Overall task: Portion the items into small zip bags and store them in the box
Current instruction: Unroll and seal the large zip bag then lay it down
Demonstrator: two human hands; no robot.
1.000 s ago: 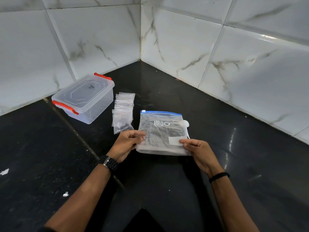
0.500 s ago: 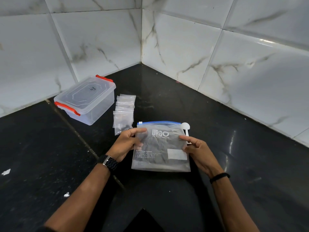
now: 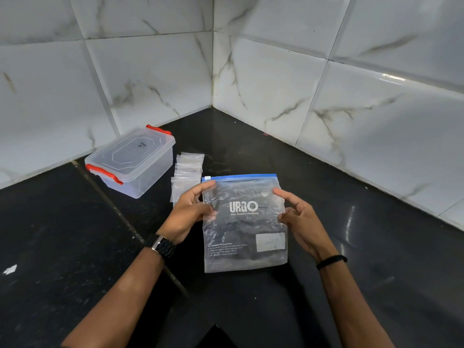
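A large clear zip bag [image 3: 244, 224] with a blue slider strip and white "URGO" print is held upright above the black counter. My left hand [image 3: 189, 213] grips its upper left edge, thumb on the front. My right hand [image 3: 298, 214] holds the upper right edge with fingers curled round it. Dark contents show dimly through the bag. A stack of small clear zip bags [image 3: 187, 172] lies just behind my left hand. The clear plastic box [image 3: 131, 160] with red latches stands closed at the left, by the wall.
The black stone counter [image 3: 376, 259] fills a corner between white marble-tiled walls [image 3: 276, 71]. A seam in the counter [image 3: 113, 204] runs diagonally past the box. A small white scrap [image 3: 10, 269] lies at the far left.
Both hands have lifted the large bag off the counter and tipped it upright toward me. The white spoon seen behind the bag earlier is now hidden.
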